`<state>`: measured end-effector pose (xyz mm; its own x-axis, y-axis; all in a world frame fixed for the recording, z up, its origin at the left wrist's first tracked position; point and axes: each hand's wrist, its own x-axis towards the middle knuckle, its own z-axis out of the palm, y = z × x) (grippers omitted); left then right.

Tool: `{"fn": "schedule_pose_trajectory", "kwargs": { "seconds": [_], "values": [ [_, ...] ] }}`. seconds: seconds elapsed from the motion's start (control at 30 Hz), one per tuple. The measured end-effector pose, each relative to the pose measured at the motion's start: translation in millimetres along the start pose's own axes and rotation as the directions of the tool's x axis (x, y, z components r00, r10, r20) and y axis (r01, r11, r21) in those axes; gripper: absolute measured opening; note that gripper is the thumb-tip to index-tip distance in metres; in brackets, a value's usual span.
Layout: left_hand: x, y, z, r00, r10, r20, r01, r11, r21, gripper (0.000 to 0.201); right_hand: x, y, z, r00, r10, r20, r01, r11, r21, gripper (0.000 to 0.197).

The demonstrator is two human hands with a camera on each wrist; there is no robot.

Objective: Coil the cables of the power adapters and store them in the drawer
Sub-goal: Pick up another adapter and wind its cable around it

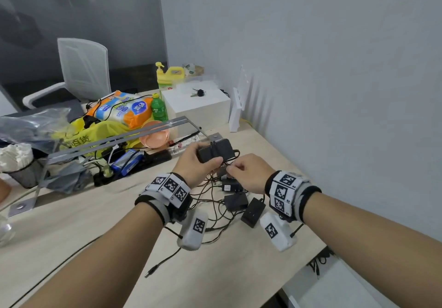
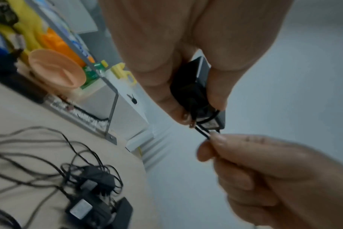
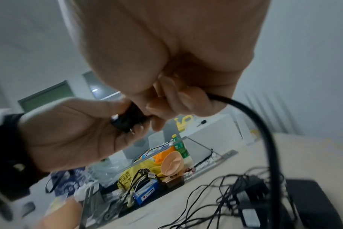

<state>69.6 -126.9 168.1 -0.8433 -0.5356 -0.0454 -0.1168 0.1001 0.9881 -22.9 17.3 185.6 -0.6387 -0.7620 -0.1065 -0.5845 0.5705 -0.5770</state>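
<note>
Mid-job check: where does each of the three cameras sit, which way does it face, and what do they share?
Head: worn on the head, looking forward and down at the desk; both forearms, left hand and right hand show.
Left wrist: looks along the left hand, which grips the black adapter; the right hand pinches its cable.
Right wrist: looks along the right hand toward the clutter; the left hand and a cable show.
Shared: the peach bowl and the adapter pile appear in all three.

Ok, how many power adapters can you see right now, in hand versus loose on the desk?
Adapter in the left hand, its cable pinched by the right hand: 1
Loose adapters on the desk: 3
Total: 4 visible; the tangle may hide more.
</note>
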Motion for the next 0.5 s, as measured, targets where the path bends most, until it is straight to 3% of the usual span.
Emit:
{"fn": "schedule_pose_trajectory", "kwargs": {
  "seconds": [0.07, 0.13, 0.23, 0.33, 0.4, 0.5],
  "values": [
    [2.0, 0.0, -5.7, 0.999, 0.027, -0.036, -0.016, 0.961, 0.278, 0.041, -1.3, -5.3, -8.8, 0.999, -0.037, 0.036, 0.041, 0.992, -0.116, 0.037],
    [3.3, 0.0, -10.7, 0.999, 0.042, 0.01, -0.041, 0.873, 0.487, 0.042, 0.0, -12.0, -21.0, 0.996, -0.075, 0.045, 0.082, 0.976, -0.2, 0.035],
    [6.2, -3.3, -14.9, 0.987, 0.027, 0.159, -0.121, 0.779, 0.616, 0.051, 8.6, -19.2, -40.0, 0.989, -0.146, 0.007, 0.144, 0.965, -0.221, 0.03],
    [8.1, -4.2, -17.9, 0.944, 0.053, 0.325, -0.25, 0.757, 0.604, 0.074, 23.0, -14.5, -50.0, 0.982, -0.188, -0.031, 0.182, 0.973, -0.141, 0.025],
    [8.5, -3.1, -19.0, 0.914, 0.096, 0.393, -0.306, 0.801, 0.515, 0.062, 32.3, -5.9, -50.2, 0.981, -0.17, -0.094, 0.165, 0.985, -0.057, 0.024],
    [7.1, -1.6, -19.0, 0.909, 0.063, 0.412, -0.168, 0.96, 0.223, 0.049, 36.1, 0.8, -46.1, 0.979, -0.109, -0.17, 0.131, 0.983, 0.125, 0.021]
  ]
}}
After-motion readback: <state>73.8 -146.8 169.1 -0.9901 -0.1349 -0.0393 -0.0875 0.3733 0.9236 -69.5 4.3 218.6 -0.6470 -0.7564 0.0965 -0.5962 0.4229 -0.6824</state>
